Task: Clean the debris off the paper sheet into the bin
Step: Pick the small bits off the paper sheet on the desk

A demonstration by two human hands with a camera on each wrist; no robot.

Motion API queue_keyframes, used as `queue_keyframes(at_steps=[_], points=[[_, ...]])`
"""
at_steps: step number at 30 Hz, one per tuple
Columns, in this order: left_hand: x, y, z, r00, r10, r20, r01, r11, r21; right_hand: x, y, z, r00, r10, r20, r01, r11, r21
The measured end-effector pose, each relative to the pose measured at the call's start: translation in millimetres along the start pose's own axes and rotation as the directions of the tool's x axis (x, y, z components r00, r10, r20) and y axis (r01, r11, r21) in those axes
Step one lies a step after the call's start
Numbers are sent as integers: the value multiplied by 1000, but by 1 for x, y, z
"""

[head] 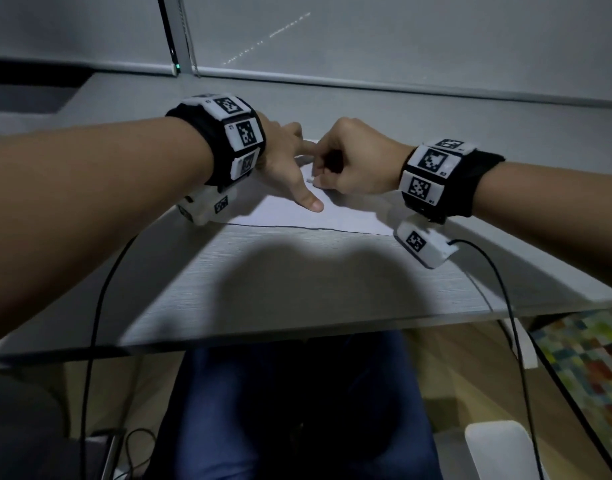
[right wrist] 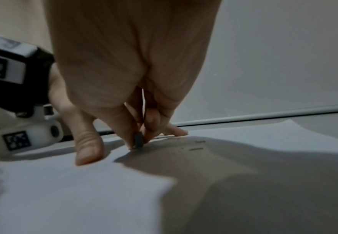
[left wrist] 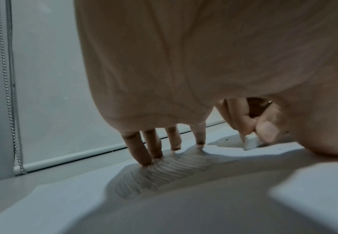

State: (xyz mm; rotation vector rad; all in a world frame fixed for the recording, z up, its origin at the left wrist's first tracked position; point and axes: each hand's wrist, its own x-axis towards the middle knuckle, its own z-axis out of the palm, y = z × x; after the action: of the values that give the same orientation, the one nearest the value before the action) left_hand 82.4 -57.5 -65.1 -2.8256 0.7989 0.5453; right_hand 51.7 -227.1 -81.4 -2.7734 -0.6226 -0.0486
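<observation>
Paper sheet (head: 332, 213) is lying flat on the grey desk (head: 297, 278), its near edge a little back from the desk's front edge, and both hands are working on it. Nearest to the person, the left hand (head: 283, 161) is spreading out over the sheet: its thumb is stretching toward the near side and pressing down, while in the left wrist view its straightened fingertips (left wrist: 156, 152) are planting on the paper just beyond a patch of looping pencil scribble (left wrist: 164, 174). Right beside it, almost touching, the right hand (head: 353, 161) is curling into a pinch, thumb and fingers clamping a small white eraser (left wrist: 250, 142) whose lower end is meeting the paper. Just beyond that contact, in the right wrist view, dark crumbs of debris (right wrist: 196, 147) are lying scattered on the sheet. Farther back, the desk is running to a pale roller blind (head: 401, 36) with a bead chain (left wrist: 10, 95) hanging at its left.
</observation>
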Motion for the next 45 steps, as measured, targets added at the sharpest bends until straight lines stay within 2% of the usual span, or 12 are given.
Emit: queue_keyframes(at_steps=[2, 8, 10, 13, 15, 21, 24, 28, 33, 36, 40, 45], points=[[4, 0, -1, 1000, -19, 1, 19, 1000, 2, 0, 0, -2, 1000, -4, 24, 4, 1000, 22], [4, -2, -3, 997, -57, 42, 57, 998, 4, 17, 9, -7, 992, 113, -60, -117, 991, -59], [5, -2, -3, 998, -53, 35, 53, 999, 3, 13, 5, -5, 996, 72, -54, -74, 996, -51], [7, -1, -2, 999, -34, 33, 34, 999, -3, 0, -7, -3, 999, -28, 32, 27, 1000, 12], [8, -1, -3, 999, -30, 35, 30, 999, -11, -1, -7, -4, 997, -46, 63, 45, 999, 18], [7, 0, -5, 996, -65, 55, 65, 998, 4, 20, 9, -9, 994, 111, -18, -111, 993, -50], [7, 1, -6, 997, -57, 58, 57, 998, -5, 13, 1, -5, 997, 74, -20, -75, 997, -25], [7, 2, -5, 998, -30, 53, 31, 999, -26, 0, -4, -2, 999, -13, 49, 13, 1000, 8], [6, 0, -5, 997, -45, 60, 47, 999, -24, 11, 17, -8, 994, 107, -34, -108, 993, -55], [6, 1, -6, 997, -50, 65, 52, 998, -29, 6, 13, -5, 996, 80, -37, -81, 996, -48], [8, 0, -5, 997, -48, 63, 50, 998, -30, -4, 4, -2, 1000, -2, 28, 1, 1000, 16], [7, 1, -6, 997, -46, 60, 47, 998, -31, 13, 21, -9, 994, 105, -27, -106, 994, -32]])
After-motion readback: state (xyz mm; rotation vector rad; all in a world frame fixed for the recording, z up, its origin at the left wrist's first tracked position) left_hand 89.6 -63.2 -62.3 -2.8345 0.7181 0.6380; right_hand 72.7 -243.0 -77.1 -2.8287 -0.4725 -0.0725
